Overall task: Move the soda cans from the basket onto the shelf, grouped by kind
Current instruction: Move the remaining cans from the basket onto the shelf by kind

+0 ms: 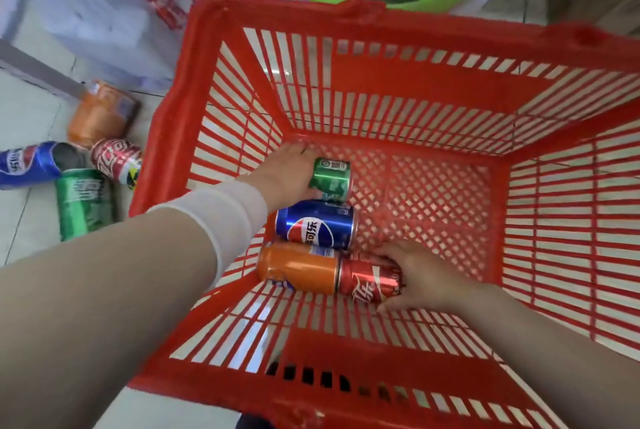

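Both hands in red basket (194,82). My left hand (287,172) wraps green can (330,179) on the basket floor; my right hand (419,276) grips red can (370,281). Blue can (317,224) and orange can (299,267) lie sideways between.

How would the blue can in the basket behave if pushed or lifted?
Lying on its side on the basket's mesh floor, the blue can would probably roll if pushed, though the orange can beside it may block one way. Its glossy wall looks rigid but perhaps slippery. Full or empty: cannot tell.
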Demonstrator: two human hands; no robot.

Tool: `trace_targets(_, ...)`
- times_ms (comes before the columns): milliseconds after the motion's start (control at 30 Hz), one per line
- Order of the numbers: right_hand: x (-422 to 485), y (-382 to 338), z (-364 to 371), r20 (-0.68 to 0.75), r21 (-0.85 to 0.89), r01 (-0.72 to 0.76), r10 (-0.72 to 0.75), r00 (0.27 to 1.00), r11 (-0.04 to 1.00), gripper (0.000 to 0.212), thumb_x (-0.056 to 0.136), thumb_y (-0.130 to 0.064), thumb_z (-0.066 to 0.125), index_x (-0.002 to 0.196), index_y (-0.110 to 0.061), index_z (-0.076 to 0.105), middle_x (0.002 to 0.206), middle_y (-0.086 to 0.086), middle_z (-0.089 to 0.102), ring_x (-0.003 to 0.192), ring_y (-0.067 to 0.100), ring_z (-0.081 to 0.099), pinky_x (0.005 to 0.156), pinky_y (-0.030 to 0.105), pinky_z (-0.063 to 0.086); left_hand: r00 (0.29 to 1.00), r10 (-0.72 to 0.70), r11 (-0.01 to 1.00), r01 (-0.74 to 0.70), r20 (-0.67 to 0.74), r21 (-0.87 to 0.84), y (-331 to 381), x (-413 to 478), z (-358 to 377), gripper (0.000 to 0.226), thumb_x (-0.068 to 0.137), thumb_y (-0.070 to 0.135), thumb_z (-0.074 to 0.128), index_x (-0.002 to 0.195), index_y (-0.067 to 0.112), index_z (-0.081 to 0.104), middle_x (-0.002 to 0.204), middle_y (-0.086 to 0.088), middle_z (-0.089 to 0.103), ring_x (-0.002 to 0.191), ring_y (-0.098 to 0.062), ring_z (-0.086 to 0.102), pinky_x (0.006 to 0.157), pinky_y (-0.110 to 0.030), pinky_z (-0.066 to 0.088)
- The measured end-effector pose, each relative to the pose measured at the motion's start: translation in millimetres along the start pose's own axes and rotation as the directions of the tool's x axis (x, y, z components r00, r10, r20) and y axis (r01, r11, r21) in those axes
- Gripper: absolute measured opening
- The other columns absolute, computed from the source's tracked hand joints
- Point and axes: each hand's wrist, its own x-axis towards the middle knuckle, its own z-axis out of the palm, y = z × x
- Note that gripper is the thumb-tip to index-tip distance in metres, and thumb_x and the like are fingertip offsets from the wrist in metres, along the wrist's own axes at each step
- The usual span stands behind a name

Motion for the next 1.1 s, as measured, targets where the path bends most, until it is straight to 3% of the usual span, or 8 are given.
trace_targets(400, -4.1, 19.6, -26.3, 0.065, 0.279, -0.105, 0.090, 0.994, 0.954, 0.074, 0.064, -0.036, 0.082, 0.128, -0.025, 0.046, 0.120, -0.007, 0.051, 0.103, 0.007, 0.052, 0.083, 0.014, 0.044, 0.986, -0.005, 0.996, 0.020, 0.166, -0.086, -2.2, 29.3, -7.4, 0.070, 0.085, 0.047, 0.058, 0.139, 0.011, 0.032, 0.133, -0.013, 0.045, 0.122, -0.029, 0.041, 0.104, -0.042, 0.036)
trace_targets(500, -20.9, 22.2, -39.4, 0.085, 0.452, -0.213, 0.196, 0.977, 0.866, 0.070, 0.065, -0.036, 0.082, 0.124, -0.029, 0.046, 0.114, -0.010, 0.055, 0.104, 0.007, 0.055, 0.079, 0.012, 0.043, 0.977, -0.032, 0.952, 0.094, 0.211, -0.291, -2.5, 25.8, -18.6, 0.061, 0.086, 0.048, 0.055, 0.133, 0.011, 0.041, 0.129, -0.011, 0.053, 0.113, -0.026, 0.050, 0.099, -0.043, 0.042)
trace_targets(600, -43.5, 14.7, -52.5, 0.082, 0.632, -0.274, 0.289, 0.954, 0.725, 0.070, 0.067, -0.034, 0.080, 0.127, -0.023, 0.045, 0.116, -0.005, 0.059, 0.108, 0.014, 0.058, 0.081, 0.017, 0.046, 0.967, -0.011, 0.782, 0.167, 0.253, -0.601, 7.5, 2.1, -39.2, 0.054, 0.090, 0.042, 0.052, 0.133, 0.011, 0.042, 0.128, -0.007, 0.055, 0.111, -0.024, 0.056, 0.093, -0.034, 0.047)
trace_targets(700, -74.8, -6.6, -68.4, 0.104, 0.854, -0.254, 0.329, 0.939, 0.454, 0.069, 0.066, -0.030, 0.077, 0.127, -0.013, 0.049, 0.109, 0.003, 0.067, 0.096, 0.017, 0.066, 0.081, 0.029, 0.052, 0.952, 0.037, 0.550, 0.233, 0.303, -0.802, 22.3, -39.8, -64.1, 0.068, 0.084, 0.046, 0.056, 0.140, 0.016, 0.033, 0.129, -0.003, 0.053, 0.103, -0.018, 0.059, 0.087, -0.028, 0.050)
trace_targets(800, -113.4, -35.3, -88.6, 0.073, 0.971, -0.147, 0.352, 0.933, 0.187, 0.080, 0.053, -0.033, 0.085, 0.122, -0.008, 0.052, 0.100, 0.008, 0.072, 0.091, 0.021, 0.069, 0.075, 0.032, 0.056, 0.934, 0.061, 0.429, 0.293, 0.351, -0.855, 34.2, -88.6, -87.6, 0.102, 0.062, 0.067, 0.061, 0.144, 0.014, 0.029, 0.141, -0.004, 0.045, 0.123, -0.020, 0.049, 0.107, -0.040, 0.037)
trace_targets(933, -167.2, -86.9, -116.7, 0.020, 0.995, 0.013, 0.348, 0.937, -0.095, 0.114, 0.022, -0.042, 0.093, 0.122, -0.004, 0.052, 0.099, 0.012, 0.072, 0.086, 0.023, 0.070, 0.062, 0.031, 0.056, 0.900, 0.129, 0.202, 0.387, 0.416, -0.900, 52.5, -157.0, -117.8, 0.080, 0.071, 0.061, 0.066, 0.134, 0.016, 0.045, 0.127, 0.001, 0.060, 0.114, -0.017, 0.059, 0.105, -0.040, 0.040)
trace_targets(1000, -196.2, -113.9, -129.6, 0.013, 0.985, 0.042, 0.312, 0.950, -0.167, 0.117, 0.022, -0.040, 0.094, 0.124, -0.003, 0.051, 0.103, 0.014, 0.071, 0.088, 0.025, 0.070, 0.063, 0.035, 0.056, 0.892, 0.160, 0.155, 0.401, 0.423, -0.903, 61.9, -192.6, -137.6, 0.072, 0.075, 0.058, 0.063, 0.132, 0.017, 0.048, 0.121, 0.000, 0.064, 0.111, -0.017, 0.061, 0.104, -0.041, 0.041)
trace_targets(1100, -239.7, -152.9, -150.1, -0.018, 0.971, 0.078, 0.259, 0.966, -0.225, 0.108, 0.020, -0.039, 0.094, 0.116, -0.005, 0.057, 0.099, 0.013, 0.072, 0.085, 0.025, 0.070, 0.062, 0.035, 0.057, 0.899, 0.099, 0.166, 0.408, 0.427, -0.898, 70.1, -240.0, -169.2, 0.095, 0.060, 0.074, 0.064, 0.137, 0.023, 0.044, 0.126, 0.004, 0.061, 0.113, -0.014, 0.059, 0.106, -0.041, 0.039)
